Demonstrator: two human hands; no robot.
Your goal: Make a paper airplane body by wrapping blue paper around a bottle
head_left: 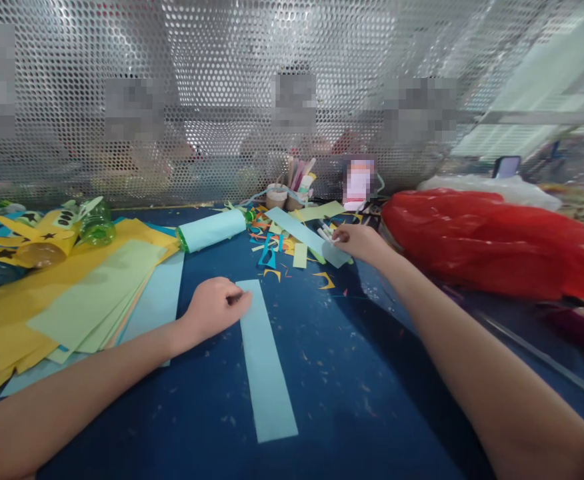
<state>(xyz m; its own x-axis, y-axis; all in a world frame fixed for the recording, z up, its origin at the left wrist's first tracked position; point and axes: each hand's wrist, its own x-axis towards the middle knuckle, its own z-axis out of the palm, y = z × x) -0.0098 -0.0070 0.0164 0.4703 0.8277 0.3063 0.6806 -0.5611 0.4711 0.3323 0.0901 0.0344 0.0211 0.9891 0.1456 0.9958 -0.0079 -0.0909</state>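
The left hand, arm bent in, curls its grip closed on the top end of the light blue paper strip lying flat on the blue surface. The right hand, arm stretched forward, closes its grip on a white stick among paper scraps.

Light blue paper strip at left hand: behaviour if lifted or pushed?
Likely floppy: the paper strip is thin, long, flat on the table. Probably very light, so a push may skew it; the left hand touches only its far end.
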